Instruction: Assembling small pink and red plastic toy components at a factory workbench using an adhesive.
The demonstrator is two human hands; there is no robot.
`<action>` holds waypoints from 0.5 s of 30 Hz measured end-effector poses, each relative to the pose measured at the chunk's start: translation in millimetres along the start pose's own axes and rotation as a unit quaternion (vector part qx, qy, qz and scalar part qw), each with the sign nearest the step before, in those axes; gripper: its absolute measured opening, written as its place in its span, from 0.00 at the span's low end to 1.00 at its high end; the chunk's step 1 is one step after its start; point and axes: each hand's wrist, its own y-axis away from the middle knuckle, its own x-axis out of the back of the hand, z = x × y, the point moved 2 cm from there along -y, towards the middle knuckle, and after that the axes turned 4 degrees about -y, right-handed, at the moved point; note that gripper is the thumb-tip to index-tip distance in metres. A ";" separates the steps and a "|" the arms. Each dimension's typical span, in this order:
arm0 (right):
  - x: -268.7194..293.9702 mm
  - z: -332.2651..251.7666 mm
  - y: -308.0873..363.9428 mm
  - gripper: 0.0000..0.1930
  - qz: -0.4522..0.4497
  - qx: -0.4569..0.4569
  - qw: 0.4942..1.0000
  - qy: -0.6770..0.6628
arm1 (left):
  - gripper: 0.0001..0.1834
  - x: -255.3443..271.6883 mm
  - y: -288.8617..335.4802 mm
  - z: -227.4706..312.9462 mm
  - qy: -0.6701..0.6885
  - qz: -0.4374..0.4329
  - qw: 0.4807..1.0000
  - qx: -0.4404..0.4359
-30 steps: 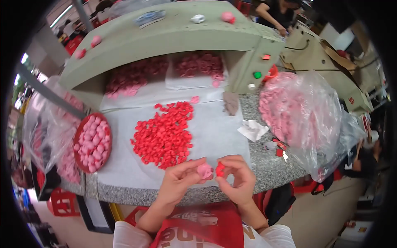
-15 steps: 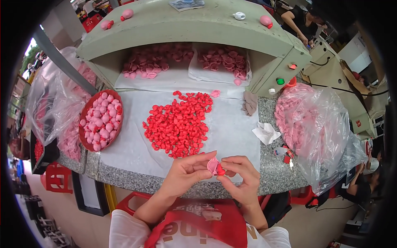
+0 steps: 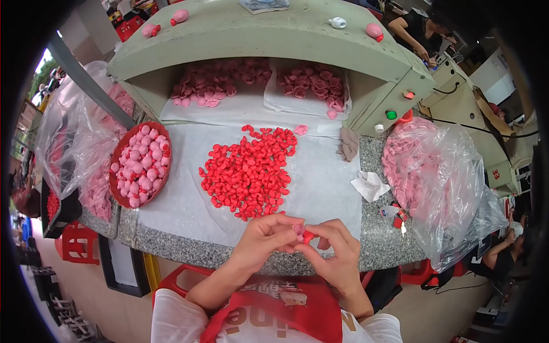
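Observation:
Close to the bench's front edge my two hands meet over the white sheet [image 3: 177, 171]. My left hand [image 3: 267, 237] pinches a hollow pink cup-shaped piece [image 3: 298, 230] between thumb and fingers. In my right hand [image 3: 334, 244] a small red rounded piece [image 3: 307, 236] is gripped, pressed against the pink piece's rim. My fingers partly cover both pieces. Just beyond my hands lies a spread pile of red pieces [image 3: 246, 174], with one loose pink piece [image 3: 300, 130] at its far edge.
Left stands a red basket [image 3: 117, 191] of joined pink-and-red pieces. A green metal cabinet [image 3: 257, 40] at the back holds pink pieces [image 3: 206, 91]. Plastic bags of pink pieces flank the bench, one at right [image 3: 440, 171]. A crumpled white tissue [image 3: 370, 186] and grey cloth [image 3: 347, 144] lie right.
The pink piece has turned and sits deeper between my fingers. My left fingers have closed in around it, and the red piece is now pressed closer to it.

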 end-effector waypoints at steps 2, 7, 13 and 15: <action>12.1 7.7 4.0 0.16 0.004 -0.004 1.000 0.018 | 0.18 -11.6 -2.8 -0.9 -0.075 -0.004 0.997 -0.005; -1.3 7.8 2.8 0.14 0.000 0.064 0.997 -0.031 | 0.10 6.6 2.1 -15.8 -0.093 0.090 0.985 -0.114; 5.3 21.7 20.0 0.15 -0.045 -0.087 0.995 -0.015 | 0.09 -10.0 -4.9 -23.6 -0.142 0.089 0.983 -0.068; 8.5 24.9 23.4 0.15 -0.009 -0.078 0.996 -0.039 | 0.07 -17.2 -4.4 -21.4 -0.171 0.081 0.980 -0.056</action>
